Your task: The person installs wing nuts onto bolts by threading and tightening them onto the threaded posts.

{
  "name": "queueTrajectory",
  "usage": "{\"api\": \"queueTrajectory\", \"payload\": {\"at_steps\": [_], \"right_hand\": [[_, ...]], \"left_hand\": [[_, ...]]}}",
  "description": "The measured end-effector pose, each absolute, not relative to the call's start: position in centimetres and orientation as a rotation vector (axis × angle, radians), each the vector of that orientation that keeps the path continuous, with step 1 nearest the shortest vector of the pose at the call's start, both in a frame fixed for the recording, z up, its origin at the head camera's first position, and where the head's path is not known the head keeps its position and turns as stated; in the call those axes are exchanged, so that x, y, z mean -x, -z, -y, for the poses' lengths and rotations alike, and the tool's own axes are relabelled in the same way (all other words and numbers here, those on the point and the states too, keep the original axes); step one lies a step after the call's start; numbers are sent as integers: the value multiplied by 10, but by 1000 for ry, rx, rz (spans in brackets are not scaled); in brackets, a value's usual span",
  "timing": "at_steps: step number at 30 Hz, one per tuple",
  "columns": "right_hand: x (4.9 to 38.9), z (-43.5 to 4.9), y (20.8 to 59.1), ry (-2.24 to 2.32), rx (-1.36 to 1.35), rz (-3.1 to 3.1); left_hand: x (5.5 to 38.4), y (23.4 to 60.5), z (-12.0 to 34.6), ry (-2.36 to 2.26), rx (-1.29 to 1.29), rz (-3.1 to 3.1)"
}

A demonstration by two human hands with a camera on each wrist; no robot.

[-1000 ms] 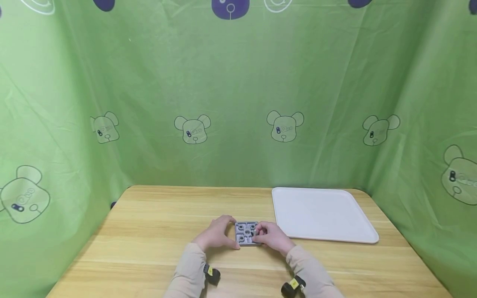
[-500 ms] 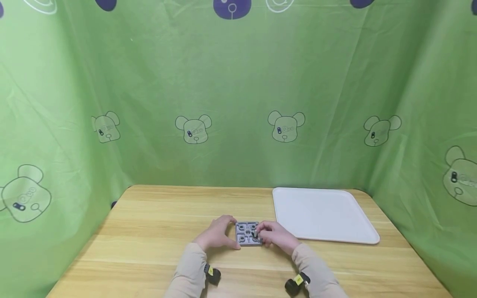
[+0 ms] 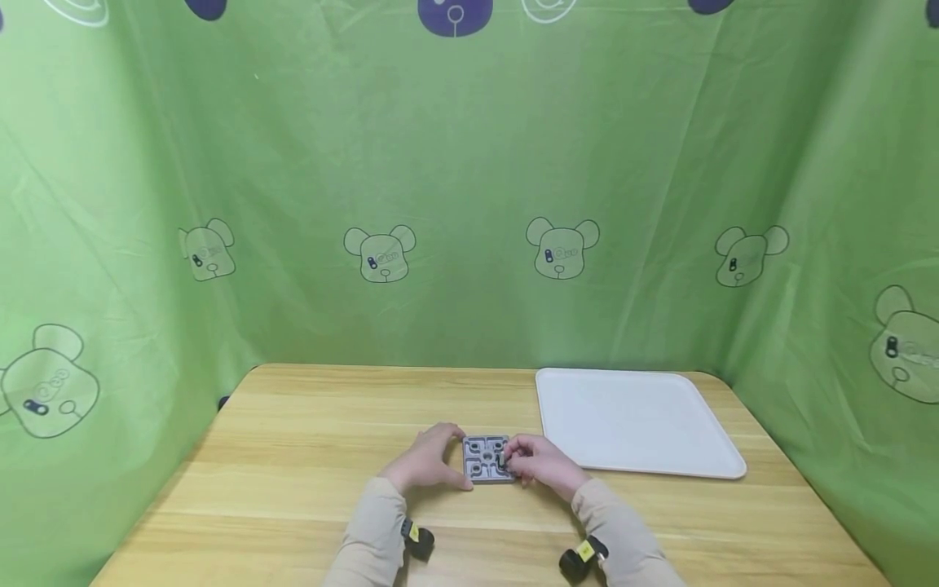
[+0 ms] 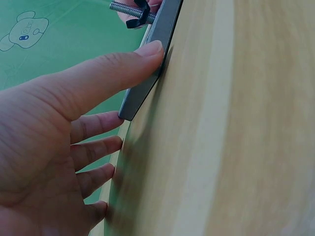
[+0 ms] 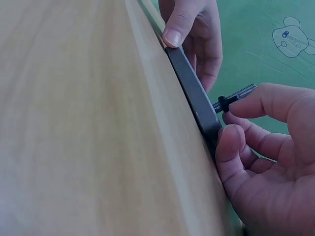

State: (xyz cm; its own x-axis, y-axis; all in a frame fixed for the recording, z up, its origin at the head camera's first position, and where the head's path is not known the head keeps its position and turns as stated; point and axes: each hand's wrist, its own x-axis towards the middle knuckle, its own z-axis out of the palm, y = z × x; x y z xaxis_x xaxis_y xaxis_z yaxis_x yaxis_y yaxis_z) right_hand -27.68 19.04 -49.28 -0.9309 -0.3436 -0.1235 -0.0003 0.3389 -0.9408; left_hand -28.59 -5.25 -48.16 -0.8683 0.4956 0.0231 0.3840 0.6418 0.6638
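A square grey metal plate (image 3: pixel 487 458) with recessed corners and a central hole lies on the table. My left hand (image 3: pixel 425 462) grips its left side, thumb (image 4: pixel 150 49) on the near edge and fingers at the far side. A threaded bolt (image 4: pixel 126 10) stands up from the plate's right part, carrying a black wing nut (image 4: pixel 140 14). With curled fingers, my right hand (image 3: pixel 541 463) holds the wing nut. In the right wrist view, the index fingertip touches the wing nut (image 5: pixel 225 103), while the thumb (image 5: pixel 230 140) lies by the plate's corner.
A white tray (image 3: pixel 638 422) lies behind and right of the hands on the wooden table (image 3: pixel 330 424). Green curtains (image 3: pixel 469 310) printed with bear heads surround the table at the back and sides. A black wrist camera (image 3: pixel 420 541) hangs from each sleeve.
My right hand has drawn slightly right, and its thumb has come back from over the plate, so more of the wing nut shows. My left hand keeps its grip.
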Motion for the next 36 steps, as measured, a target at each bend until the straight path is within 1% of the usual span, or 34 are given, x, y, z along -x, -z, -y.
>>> {"api": "queueTrajectory", "payload": {"at_steps": [16, 27, 36], "right_hand": [[274, -188, 493, 1564, 328, -2380], [273, -181, 494, 1543, 225, -2473], [272, -177, 494, 1519, 195, -2536]], "left_hand": [[288, 483, 53, -1037, -715, -2693], [289, 485, 53, -1020, -711, -2697], [289, 484, 53, -1022, -712, -2698]]}}
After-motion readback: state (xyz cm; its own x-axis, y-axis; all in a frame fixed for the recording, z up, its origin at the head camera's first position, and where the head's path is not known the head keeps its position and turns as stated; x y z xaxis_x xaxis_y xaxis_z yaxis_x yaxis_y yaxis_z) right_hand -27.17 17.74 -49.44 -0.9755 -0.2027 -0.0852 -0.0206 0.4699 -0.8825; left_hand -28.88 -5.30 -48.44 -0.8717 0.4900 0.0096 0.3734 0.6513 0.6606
